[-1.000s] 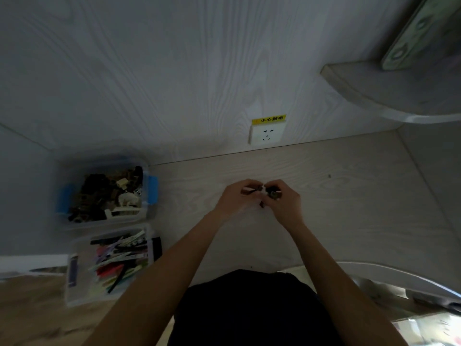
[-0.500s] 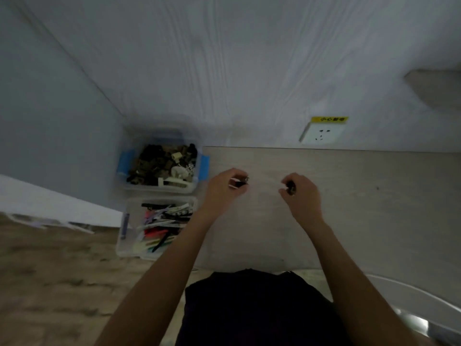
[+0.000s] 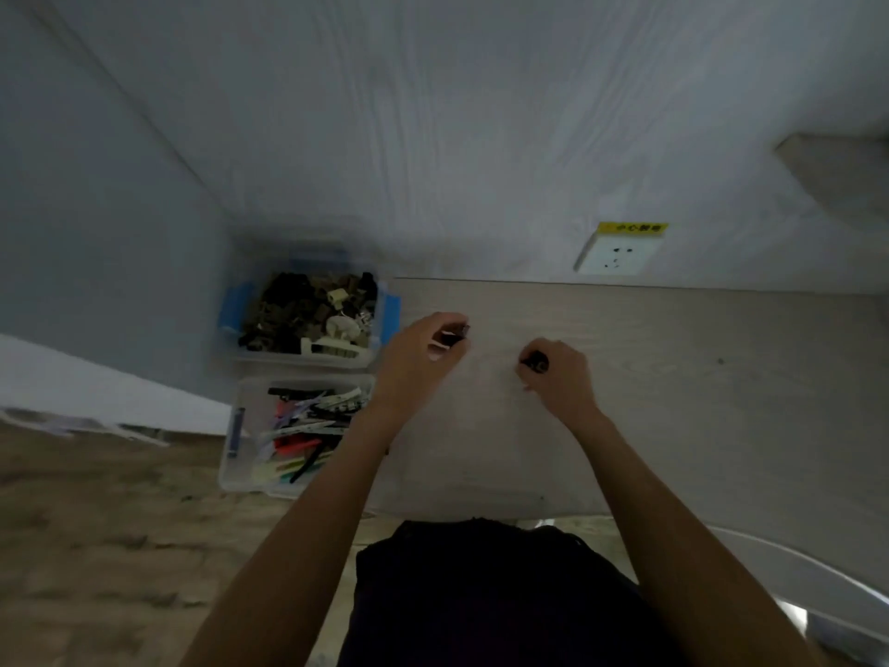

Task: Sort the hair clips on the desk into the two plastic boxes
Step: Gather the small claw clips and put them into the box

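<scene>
Two clear plastic boxes stand at the desk's left end. The far box [image 3: 385,310], with blue latches, holds several dark and beige claw clips. The near box [image 3: 240,469] holds several long flat clips in pink, white and black. My left hand [image 3: 418,358] hovers over the desk just right of the far box, its fingers closed on a small dark hair clip [image 3: 452,335]. My right hand [image 3: 560,373] is a short way to the right, closed on another small dark clip [image 3: 535,364]. Both clips are mostly hidden by my fingers.
The pale wooden desk [image 3: 673,402] runs to the right, with a wall socket [image 3: 615,252] under a yellow label behind it. A shelf corner [image 3: 837,175] juts out at the upper right. Wood floor lies to the left, and a white curved chair edge [image 3: 793,556] at the lower right.
My hands, together at the desk's middle a second ago, have drawn apart, each with a dark clip. The view has swung left, so the boxes sit nearer the centre.
</scene>
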Demonstrator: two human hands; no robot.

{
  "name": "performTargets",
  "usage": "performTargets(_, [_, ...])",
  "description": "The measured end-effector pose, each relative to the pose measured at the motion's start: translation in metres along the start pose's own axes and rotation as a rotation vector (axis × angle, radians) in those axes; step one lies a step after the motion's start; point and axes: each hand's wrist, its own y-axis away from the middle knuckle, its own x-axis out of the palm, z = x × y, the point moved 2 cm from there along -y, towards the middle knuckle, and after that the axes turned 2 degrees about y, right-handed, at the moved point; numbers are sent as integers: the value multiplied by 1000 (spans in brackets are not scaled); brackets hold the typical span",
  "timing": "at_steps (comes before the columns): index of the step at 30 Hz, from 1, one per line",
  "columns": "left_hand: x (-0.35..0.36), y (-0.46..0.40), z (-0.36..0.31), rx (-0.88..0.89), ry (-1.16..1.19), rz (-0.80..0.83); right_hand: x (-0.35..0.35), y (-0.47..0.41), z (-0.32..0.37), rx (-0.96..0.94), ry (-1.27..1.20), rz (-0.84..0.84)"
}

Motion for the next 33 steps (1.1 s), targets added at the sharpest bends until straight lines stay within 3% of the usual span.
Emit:
performTargets(3, [-60,14,9,-49,-44,-196,4,-9,69,-138,-222,38])
performTargets(6, [-115,22,36,-151,-171,-332,16,-22,140,-335,-211,97])
performTargets(13, [-160,23,94,-249,-462,-242,66,-62,242,-616,60,183])
performTargets(16, [-159,22,102,-179,-454,-263,84,-70,244,-658,311,205])
performTargets(23, [-147,11,112,-89,-435,-141,109,-58,221,-891,660,298])
performTargets(30, [-150,10,119,-140,-438,-165,82,-50,170,-807,863,218])
performTargets(33, [-144,5,117,-107,-470,-62,91,-39,174,-759,815,292])
